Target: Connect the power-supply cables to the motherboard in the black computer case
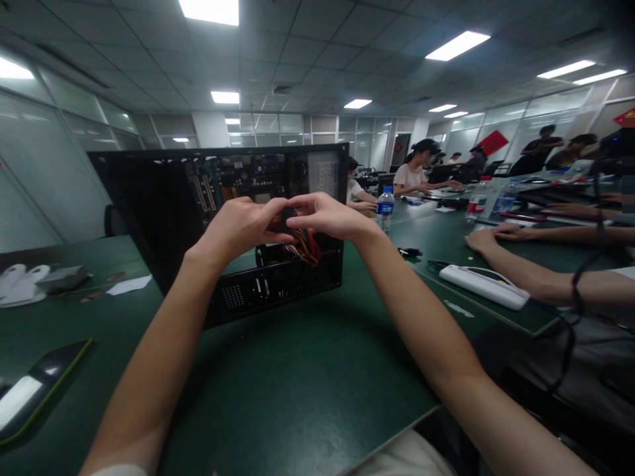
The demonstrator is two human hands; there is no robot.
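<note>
An open black computer case stands on the table before me, its inner side facing me. The motherboard shows inside, with a labelled power supply at the upper right. In front of the case, my left hand has its fingers closed at a bundle of coloured power cables. My right hand meets it from the other side, fingers bent round the top of the same bundle. Fingertips touch or nearly touch, and they hide the cable end between them. The wires hang in a loop below.
The green table carries a phone-like tablet at left, with paper behind it. At right lie a white power strip and a blue-capped water bottle. A neighbour's forearms rest on the table nearby. Other people sit farther back.
</note>
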